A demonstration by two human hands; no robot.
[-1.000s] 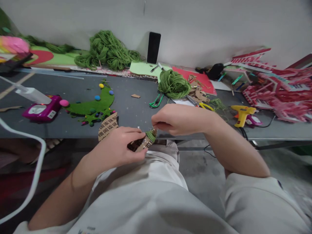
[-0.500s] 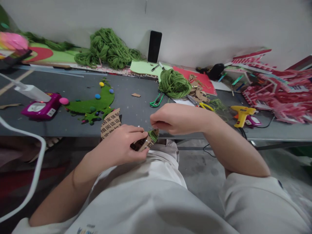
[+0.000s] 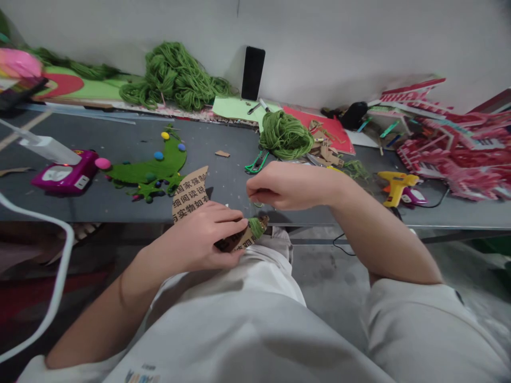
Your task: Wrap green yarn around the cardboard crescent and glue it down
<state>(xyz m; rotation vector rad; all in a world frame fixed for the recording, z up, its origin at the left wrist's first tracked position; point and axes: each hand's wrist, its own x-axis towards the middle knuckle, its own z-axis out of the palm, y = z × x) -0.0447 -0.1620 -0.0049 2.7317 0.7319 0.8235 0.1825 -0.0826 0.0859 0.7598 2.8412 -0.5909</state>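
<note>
My left hand (image 3: 207,231) is closed round a curved piece of printed cardboard (image 3: 190,196) at the table's front edge. One pointed end rises beyond the knuckles; the other points right, with green yarn (image 3: 256,227) wound about it near the tip. Above and right of that tip, my right hand (image 3: 285,186) is pinched, fingers curled under. A little loop of green yarn shows beneath its fingers; the strand between the hands is too thin to follow. Left of the cardboard lies a green crescent (image 3: 147,169) decorated with coloured pompoms.
Behind my right hand sit a green yarn ball (image 3: 285,135) and a green-handled cutter (image 3: 256,161). A yellow glue gun (image 3: 395,187) lies right, a purple power socket (image 3: 66,173) left. A phone (image 3: 253,73) leans on the wall beside heaped yarn (image 3: 175,77).
The cardboard has shifted slightly right and its wound end is now more exposed. My right hand has risen a little and stands farther from the tip.
</note>
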